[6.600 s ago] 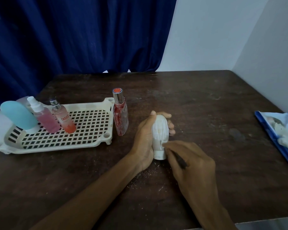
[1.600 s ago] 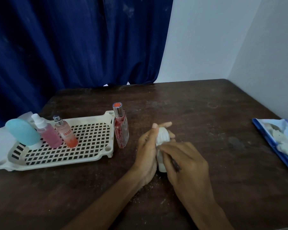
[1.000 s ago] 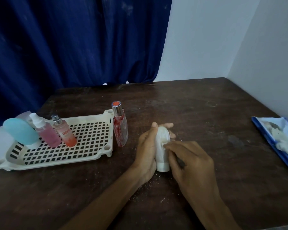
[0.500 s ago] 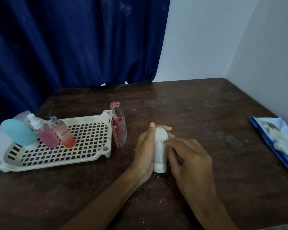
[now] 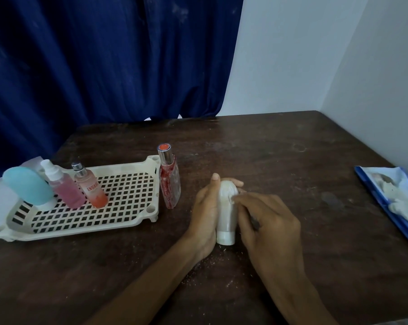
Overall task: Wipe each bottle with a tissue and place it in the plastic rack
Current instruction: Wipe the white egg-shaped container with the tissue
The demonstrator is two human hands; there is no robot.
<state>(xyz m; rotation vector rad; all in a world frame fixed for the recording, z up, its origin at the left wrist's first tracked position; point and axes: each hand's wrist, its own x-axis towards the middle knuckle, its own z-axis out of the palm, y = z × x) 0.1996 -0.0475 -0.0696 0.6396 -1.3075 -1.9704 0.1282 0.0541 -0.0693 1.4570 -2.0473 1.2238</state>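
Observation:
A small white bottle stands cap-down on the dark table. My left hand grips it from the left, thumb up along its side. My right hand has its fingers curled against the bottle's right side, pinching a small scrap of tissue onto it. A cream plastic rack lies to the left. In its left end stand a blue bottle, a pink spray bottle and an orange spray bottle. A red patterned bottle stands on the table just right of the rack.
A blue tissue pack lies at the table's right edge, near the white wall. White crumbs are scattered on the dark table near my wrists. A dark blue curtain hangs behind the table.
My right hand's fingers have slid up and down the white bottle's side while my left hand kept hold. The bottle has turned slightly. The other bottles and the rack have not moved.

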